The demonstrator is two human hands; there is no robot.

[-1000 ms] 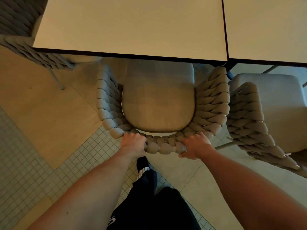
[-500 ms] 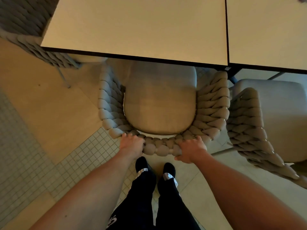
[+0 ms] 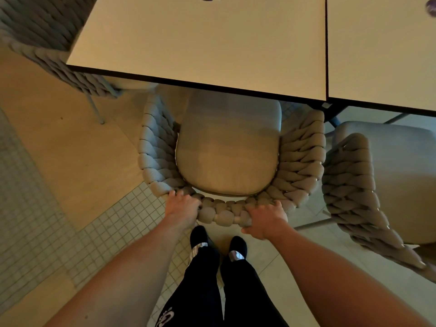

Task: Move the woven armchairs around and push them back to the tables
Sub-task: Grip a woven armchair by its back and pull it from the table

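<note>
Far left chair: I see a grey woven rope armchair (image 3: 54, 43) at the left side of the table, only partly in view.
Left hand: my view shows the left hand (image 3: 182, 206) on the back rim of the middle chair, fingers curled over the thick weave, gripping it.
Middle chair: the grey-beige woven rope armchair with a smooth seat cushion (image 3: 227, 156) stands in front of the person; its open front points away, under the pale square table with a dark edge (image 3: 200, 43). The front of the seat is already below the table edge.
Right hand: the right hand (image 3: 266, 219) grips the same rim, fingers wrapped over it and thumb outside.
Writing: white print on the black trousers (image 3: 203, 279), not readable.
Right chair: a second similar woven armchair (image 3: 354, 190) stands just beside, at the neighbouring pale table (image 3: 382, 48).
</note>
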